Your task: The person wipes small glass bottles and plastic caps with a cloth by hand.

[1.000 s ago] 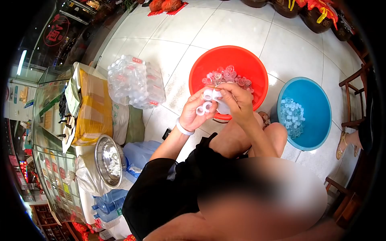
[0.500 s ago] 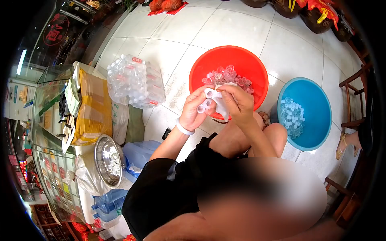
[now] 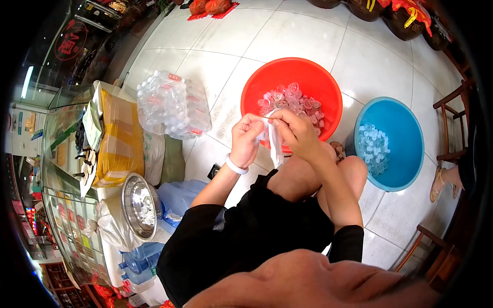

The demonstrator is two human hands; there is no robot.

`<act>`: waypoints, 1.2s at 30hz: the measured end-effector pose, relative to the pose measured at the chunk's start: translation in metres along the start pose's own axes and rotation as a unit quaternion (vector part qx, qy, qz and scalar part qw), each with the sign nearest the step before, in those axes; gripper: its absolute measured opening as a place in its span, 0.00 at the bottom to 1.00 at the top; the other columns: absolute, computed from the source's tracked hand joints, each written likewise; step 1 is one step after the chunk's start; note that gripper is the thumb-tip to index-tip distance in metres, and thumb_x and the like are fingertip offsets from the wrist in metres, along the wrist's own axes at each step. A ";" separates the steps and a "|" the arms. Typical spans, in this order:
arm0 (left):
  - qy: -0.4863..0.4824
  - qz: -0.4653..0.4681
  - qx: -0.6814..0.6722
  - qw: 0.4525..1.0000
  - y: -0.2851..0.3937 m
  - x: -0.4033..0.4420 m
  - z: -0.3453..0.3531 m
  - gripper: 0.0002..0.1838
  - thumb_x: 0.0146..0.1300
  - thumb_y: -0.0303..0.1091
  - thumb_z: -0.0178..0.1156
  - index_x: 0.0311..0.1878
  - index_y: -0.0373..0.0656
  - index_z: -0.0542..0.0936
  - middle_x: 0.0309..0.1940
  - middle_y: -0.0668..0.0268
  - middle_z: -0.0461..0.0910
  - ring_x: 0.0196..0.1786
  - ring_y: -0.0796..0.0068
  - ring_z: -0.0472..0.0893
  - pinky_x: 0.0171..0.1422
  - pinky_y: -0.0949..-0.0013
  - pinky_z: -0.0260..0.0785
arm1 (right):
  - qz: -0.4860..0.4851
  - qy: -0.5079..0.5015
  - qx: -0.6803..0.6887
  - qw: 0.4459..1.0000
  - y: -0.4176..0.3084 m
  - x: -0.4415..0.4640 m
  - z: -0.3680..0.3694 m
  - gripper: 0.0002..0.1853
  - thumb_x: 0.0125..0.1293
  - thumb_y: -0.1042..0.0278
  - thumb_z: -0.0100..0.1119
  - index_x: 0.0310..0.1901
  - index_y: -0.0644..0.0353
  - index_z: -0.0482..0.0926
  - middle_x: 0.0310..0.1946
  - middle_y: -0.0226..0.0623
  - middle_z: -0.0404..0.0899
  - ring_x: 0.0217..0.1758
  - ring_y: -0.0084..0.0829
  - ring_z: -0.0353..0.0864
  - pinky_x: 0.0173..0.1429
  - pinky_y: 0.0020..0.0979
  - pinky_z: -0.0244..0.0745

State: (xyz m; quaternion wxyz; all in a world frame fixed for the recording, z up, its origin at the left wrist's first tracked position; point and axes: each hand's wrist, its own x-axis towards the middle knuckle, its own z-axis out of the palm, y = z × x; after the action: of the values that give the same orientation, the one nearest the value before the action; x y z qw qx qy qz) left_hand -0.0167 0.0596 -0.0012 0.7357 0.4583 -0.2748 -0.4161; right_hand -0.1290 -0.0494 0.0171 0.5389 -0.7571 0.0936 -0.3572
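Observation:
My left hand [image 3: 245, 139] is closed in a pinch on a thin brown stick [image 3: 264, 117], just over the near edge of a red tub [image 3: 331, 92]. The fingers of my right hand [image 3: 298, 129] are closed round the other end of the stick and a white cloth [image 3: 276, 143] that hangs down. Part of something white shows between the hands, too hidden to make out. Small clear cups [image 3: 308, 105] lie piled inside the red tub. More small cups and white pieces [image 3: 374, 146] fill part of a blue tub [image 3: 408, 123] on the right.
Shrink-wrapped bottles [image 3: 172, 105] stand at the left on the tiled floor. A taped carton [image 3: 120, 136], a steel bowl [image 3: 134, 215] with small white pieces and large blue water bottles [image 3: 139, 264] are nearer. Another person's foot [image 3: 438, 186] and a wooden chair [image 3: 452, 115] are at right.
The white rings held at my left hand no longer show there. My hands have come together at the stick, and the cloth now hangs lower between them.

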 end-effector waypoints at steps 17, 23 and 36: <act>-0.119 -0.378 -0.333 0.856 0.009 0.006 -0.012 0.20 0.66 0.48 0.38 0.29 0.43 0.70 0.16 0.67 0.65 0.16 0.78 0.61 0.16 0.80 0.53 | -0.088 -0.012 -0.017 0.996 0.006 0.001 0.001 0.04 0.56 0.76 0.50 0.32 0.64 0.74 0.26 0.42 0.77 0.28 0.39 0.78 0.31 0.30 0.71; -0.123 -0.400 -0.363 0.833 0.010 0.004 -0.013 0.20 0.66 0.48 0.38 0.33 0.42 0.70 0.14 0.66 0.63 0.16 0.76 0.62 0.16 0.79 0.55 | -0.086 -0.021 -0.019 0.996 0.007 0.001 0.000 0.04 0.57 0.76 0.50 0.32 0.64 0.74 0.27 0.42 0.77 0.29 0.38 0.78 0.32 0.30 0.71; -0.090 -0.240 -0.194 0.947 0.018 0.003 0.010 0.17 0.62 0.39 0.46 0.48 0.36 0.66 0.37 0.60 0.69 0.27 0.75 0.66 0.26 0.77 0.62 | 0.226 0.267 0.324 0.879 0.046 0.017 -0.014 0.07 0.59 0.72 0.52 0.37 0.66 0.75 0.21 0.30 0.72 0.22 0.17 0.68 0.25 0.19 0.64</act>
State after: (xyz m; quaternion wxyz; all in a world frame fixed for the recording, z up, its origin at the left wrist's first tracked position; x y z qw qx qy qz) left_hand -0.0170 0.0565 0.0193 0.6610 0.3196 -0.1358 -0.6652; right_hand -0.1145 -0.0874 -0.0142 0.7747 -0.3747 0.2818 -0.4242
